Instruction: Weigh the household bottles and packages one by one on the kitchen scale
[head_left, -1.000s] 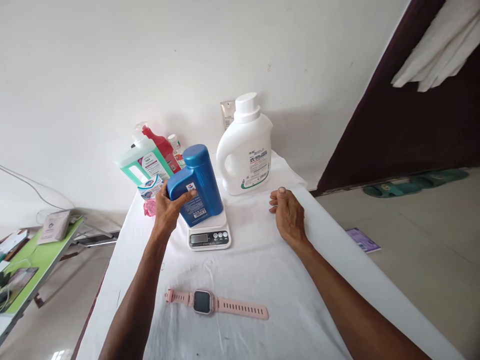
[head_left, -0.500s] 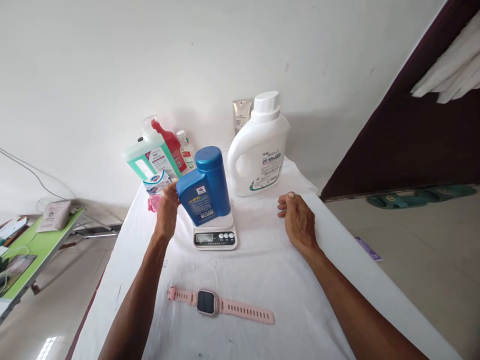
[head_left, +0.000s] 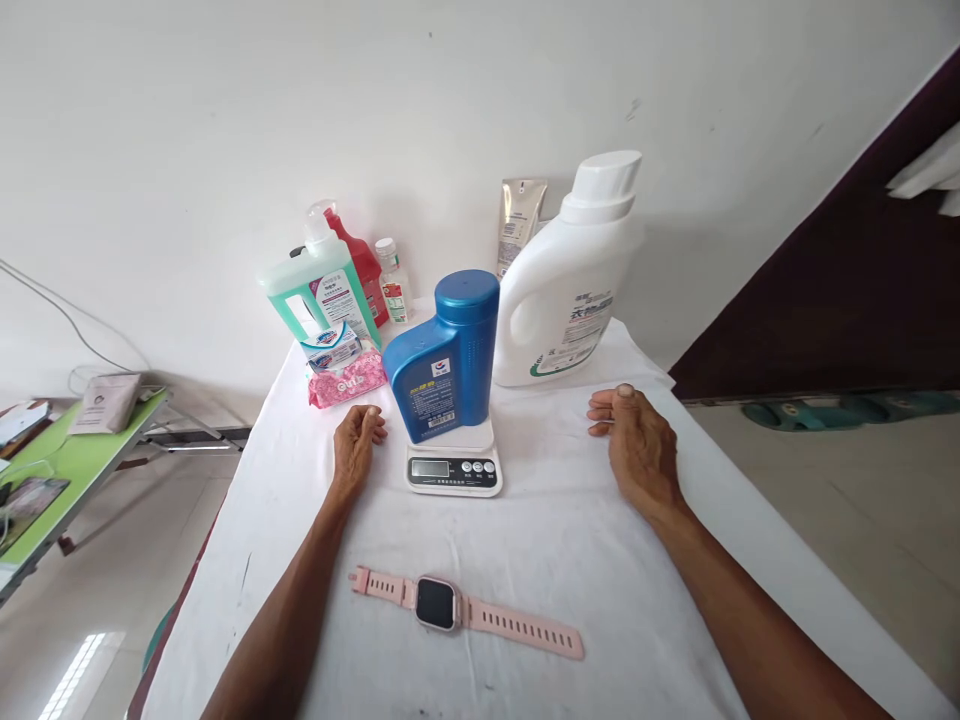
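A blue plastic bottle (head_left: 442, 370) with a round cap stands upright on a small white digital kitchen scale (head_left: 454, 474). My left hand (head_left: 358, 450) rests on the cloth left of the scale, apart from the bottle, holding nothing, its fingers loosely bent. On the right, my right hand (head_left: 641, 445) lies on its side, relaxed and empty, with the fingers partly curled. Behind it is a large white detergent jug (head_left: 570, 300) with a handle. A pink smartwatch (head_left: 435, 603) is stretched out in front of the scale.
Left of the bottle are a pink packet (head_left: 346, 380), a soap box (head_left: 331, 347), a green liquid bottle (head_left: 322, 295), a red bottle (head_left: 362, 262) and a small clear bottle (head_left: 394, 285). A silver tube (head_left: 519, 225) stands against the wall. A green side table (head_left: 97, 455) is at left.
My left hand has let go of the blue bottle and come down onto the cloth. The bottle stays on the scale. The view has shifted, while my right hand keeps its pose.
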